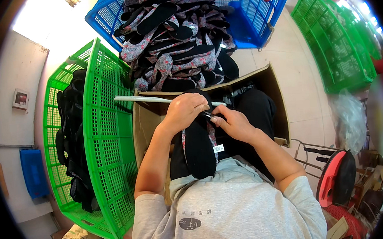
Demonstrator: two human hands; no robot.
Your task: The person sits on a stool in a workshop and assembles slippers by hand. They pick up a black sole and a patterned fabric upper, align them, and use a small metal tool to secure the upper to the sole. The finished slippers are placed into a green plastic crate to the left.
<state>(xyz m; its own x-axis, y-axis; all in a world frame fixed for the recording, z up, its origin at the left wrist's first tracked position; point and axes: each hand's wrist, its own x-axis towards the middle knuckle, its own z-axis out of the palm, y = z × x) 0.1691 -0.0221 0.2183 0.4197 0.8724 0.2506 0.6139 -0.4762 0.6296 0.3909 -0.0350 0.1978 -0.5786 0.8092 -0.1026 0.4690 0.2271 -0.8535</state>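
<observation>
left hand (185, 109) wraps over the toe end of a black cloth shoe (198, 141), fingers curled down, gripping it. right hand (232, 122) sits at 3 o'clock of the shoe toe, fingers pinched narrow on something small and dark at the shoe's edge; can't tell what it is. shoe lies sole-up over the lap, heel toward the body, floral lining showing along both edges, small white tag (218, 148) on its right side. a long white stick (155, 100) runs from 9 o'clock across under the left hand and pokes out past the fingers.

cardboard box (149, 117) is open just beyond the hands, dark stuff inside. at 12 o'clock a blue crate (255, 19) holds a big heap of floral shoes (173, 41). at 9 o'clock a green crate (109, 137) holds black pieces, likely soles or insoles. more green crates (336, 53) stacked at 2 o'clock. red and black round thing (335, 176) at 4 o'clock, unclear.

step looks like work on the shoe's rim near the toe, mid-way on this one pair piece. next move likely needs the left hand holding the shoe steady while the right works fine along the edge.
</observation>
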